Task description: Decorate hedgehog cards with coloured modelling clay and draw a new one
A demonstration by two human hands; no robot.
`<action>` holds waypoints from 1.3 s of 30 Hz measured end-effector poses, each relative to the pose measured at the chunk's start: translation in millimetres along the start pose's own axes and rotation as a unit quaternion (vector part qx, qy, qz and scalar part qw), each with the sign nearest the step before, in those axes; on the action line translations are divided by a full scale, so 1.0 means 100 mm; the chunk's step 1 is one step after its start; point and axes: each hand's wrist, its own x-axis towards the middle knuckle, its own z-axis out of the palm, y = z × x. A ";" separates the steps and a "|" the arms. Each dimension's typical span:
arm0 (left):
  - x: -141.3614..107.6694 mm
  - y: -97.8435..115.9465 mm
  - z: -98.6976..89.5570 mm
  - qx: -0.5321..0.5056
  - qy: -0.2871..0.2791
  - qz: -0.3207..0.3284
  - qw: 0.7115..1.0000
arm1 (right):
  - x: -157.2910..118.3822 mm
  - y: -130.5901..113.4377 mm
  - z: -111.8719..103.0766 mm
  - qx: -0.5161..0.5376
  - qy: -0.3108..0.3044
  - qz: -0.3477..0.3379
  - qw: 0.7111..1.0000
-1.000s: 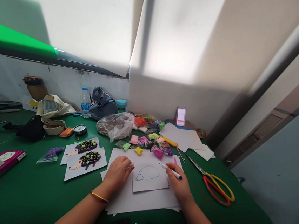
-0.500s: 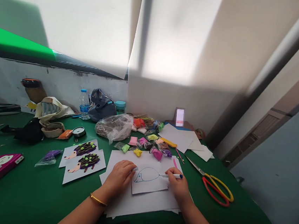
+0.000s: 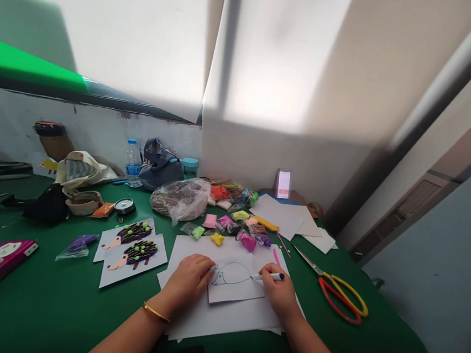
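Note:
A small white sheet with a blue outline of a hedgehog-like animal lies on larger white paper. My right hand is closed round a white marker, its tip by the right end of the outline. At the sheet's left edge rests my left hand, fingers pressed together round a small pale item, maybe a pen cap, too small to name surely. Two cards with dark clay hedgehogs lie to the left. Behind the paper are several bags of coloured clay.
Large scissors with red and yellow handles lie at the right. Further back stand a water bottle, a blue bag and a phone. A magenta box is at the far left.
The marker's tip has shifted very slightly right, and its rear end has tilted a little. My left hand stays in nearly the same place.

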 end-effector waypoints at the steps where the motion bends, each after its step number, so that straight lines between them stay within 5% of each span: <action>1: 0.00 0.00 0.00 -0.001 0.000 -0.001 1.000 | 0.00 0.00 -0.01 0.002 0.003 0.000 1.000; 7: 0.01 0.01 -0.01 -0.003 -0.008 -0.004 1.000 | -0.08 -0.03 -0.07 0.087 0.035 -0.045 0.995; 11: 0.01 0.02 -0.01 -0.002 -0.004 -0.002 1.000 | -0.16 -0.06 -0.03 0.145 0.004 -0.053 0.988; 20: 0.00 -0.02 0.03 -0.006 0.008 0.006 1.000 | -0.27 -0.22 0.16 0.052 -0.100 -0.104 0.988; 39: 0.00 0.01 0.01 -0.004 0.000 -0.004 1.000 | -0.26 -0.25 0.20 0.018 -0.108 -0.094 0.990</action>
